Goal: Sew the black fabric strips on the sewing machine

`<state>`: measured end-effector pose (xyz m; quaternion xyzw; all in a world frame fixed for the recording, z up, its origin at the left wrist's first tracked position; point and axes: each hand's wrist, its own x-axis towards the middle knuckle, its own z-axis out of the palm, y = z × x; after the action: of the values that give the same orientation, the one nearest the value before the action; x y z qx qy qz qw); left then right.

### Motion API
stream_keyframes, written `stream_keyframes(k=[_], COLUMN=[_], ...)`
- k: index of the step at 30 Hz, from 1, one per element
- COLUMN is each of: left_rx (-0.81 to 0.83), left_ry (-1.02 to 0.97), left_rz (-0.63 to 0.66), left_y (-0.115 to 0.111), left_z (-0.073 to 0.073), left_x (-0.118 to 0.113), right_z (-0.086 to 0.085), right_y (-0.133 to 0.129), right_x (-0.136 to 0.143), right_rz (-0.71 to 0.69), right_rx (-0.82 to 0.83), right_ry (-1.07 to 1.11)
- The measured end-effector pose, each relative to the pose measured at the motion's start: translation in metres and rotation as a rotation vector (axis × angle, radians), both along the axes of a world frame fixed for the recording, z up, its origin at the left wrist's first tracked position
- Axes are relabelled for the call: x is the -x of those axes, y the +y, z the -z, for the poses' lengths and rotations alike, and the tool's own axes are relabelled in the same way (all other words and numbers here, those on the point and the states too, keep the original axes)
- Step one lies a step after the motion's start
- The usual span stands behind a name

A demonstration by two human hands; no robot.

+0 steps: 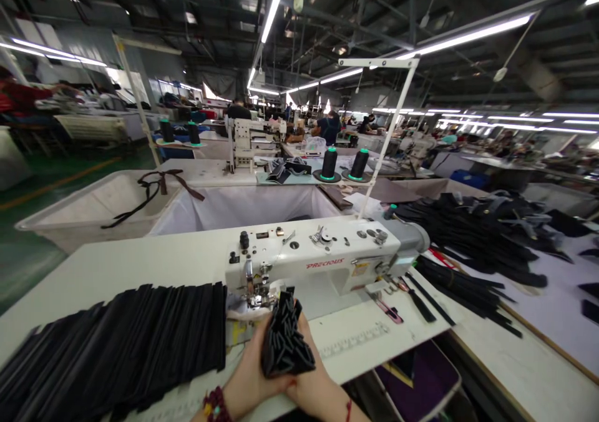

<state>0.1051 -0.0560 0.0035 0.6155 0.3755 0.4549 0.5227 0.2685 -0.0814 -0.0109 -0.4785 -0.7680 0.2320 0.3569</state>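
Both hands clasp a thick bundle of folded black fabric strips (286, 341), its ends facing up, just in front of the sewing machine's needle area. My left hand (250, 372) wraps round the bundle's left side, and my right hand (314, 369) presses on its right side. The two hands meet below it. Behind them stands a white sewing machine (322, 256) with its presser foot close to the top of the bundle. To the left, a long row of overlapping black strips (126, 341) lies on the white table (107, 260).
Scissors (388, 306) and a black-handled tool (421, 304) lie right of the machine. Black strip piles (472, 235) cover the right-hand table. Beyond the machine are a cloth-lined bin (243, 206), thread cones (329, 165) and a thread stand (393, 125). People work farther back.
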Motion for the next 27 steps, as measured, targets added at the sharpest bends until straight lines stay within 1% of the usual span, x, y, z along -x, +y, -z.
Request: stream_keyframes(k=[2, 4, 6, 7, 8, 10, 13, 15, 17, 20, 23, 27], left_rx=[0.122, 0.332, 0.542, 0.621, 0.684, 0.774, 0.89, 0.957, 1.007, 1.067, 1.094, 1.128], left_ry=[-0.1, -0.258, -0.439, -0.52, -0.585, -0.681, -0.797, -0.851, -0.89, -0.938, -0.949, -0.92], left_rz=[0.031, 0.061, 0.049, 0.025, 0.004, -0.021, 0.0, 0.026, 0.047, 0.095, 0.13, 0.079], left_y=[-0.015, -0.034, -0.053, -0.061, -0.068, -0.078, -0.087, -0.093, -0.1, -0.109, -0.113, -0.114], left_z=[-0.013, -0.025, -0.03, -0.031, -0.029, -0.021, -0.003, 0.009, 0.018, 0.026, 0.029, 0.03], left_x=[-0.008, -0.017, -0.026, -0.029, -0.032, -0.034, -0.03, -0.023, -0.015, -0.004, 0.004, 0.009], right_z=[-0.018, -0.037, -0.046, -0.046, -0.042, -0.027, -0.003, 0.004, 0.001, -0.01, -0.017, -0.021], right_y=[-0.015, -0.033, -0.051, -0.059, -0.067, -0.08, -0.095, -0.102, -0.108, -0.114, -0.117, -0.115], right_x=[-0.003, -0.005, -0.006, -0.005, -0.003, 0.002, 0.013, 0.021, 0.028, 0.036, 0.041, 0.047], right_rz=[0.016, 0.037, 0.082, 0.113, 0.145, 0.2, 0.274, 0.321, 0.367, 0.447, 0.518, 0.543], right_rx=[-0.009, -0.023, -0.022, -0.016, -0.009, 0.012, 0.041, 0.055, 0.068, 0.09, 0.116, 0.166], right_ry=[0.0, 0.019, 0.049, 0.064, 0.08, 0.122, 0.184, 0.228, 0.289, 0.366, 0.431, 0.531])
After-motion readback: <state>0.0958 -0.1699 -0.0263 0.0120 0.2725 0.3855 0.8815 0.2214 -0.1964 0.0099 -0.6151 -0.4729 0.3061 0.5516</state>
